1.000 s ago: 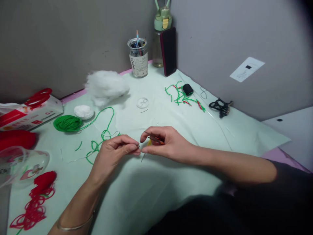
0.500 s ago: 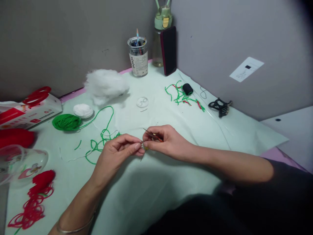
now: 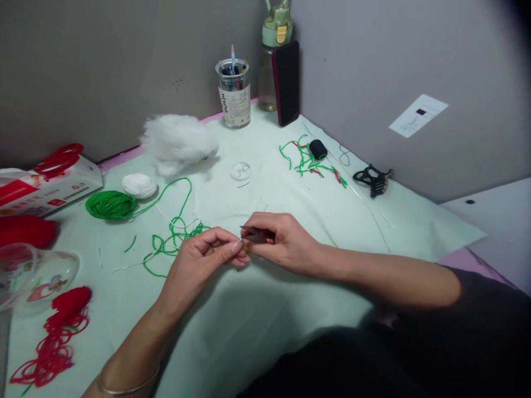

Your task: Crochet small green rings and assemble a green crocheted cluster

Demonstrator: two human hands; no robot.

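Note:
My right hand (image 3: pixel 286 237) is closed around small thread snips (image 3: pixel 254 234), whose dark pointed blades face left and whose orange-red handle shows in part. Just left of the blades, my left hand (image 3: pixel 213 249) pinches something tiny and thin between thumb and fingers, too small to name. A bit of yellow (image 3: pixel 247 249) shows between the two hands, mostly hidden by the fingers. Tangled green yarn (image 3: pixel 172 240) lies beside my left hand, running back to a green yarn ball (image 3: pixel 110 205).
White stuffing (image 3: pixel 178 145), a white yarn ball (image 3: pixel 139 186) and red yarn (image 3: pixel 52 342) lie left. A clear cup of pens (image 3: pixel 235 99), bottle (image 3: pixel 269 77) and phone (image 3: pixel 286 83) stand behind. Right are yarn scraps (image 3: pixel 309 160), a black spool (image 3: pixel 318 149) and hair claw (image 3: pixel 374 179).
The snips have turned in my right hand, so their blades show wider and apart. Both hands stay close together, and the view has shifted slightly.

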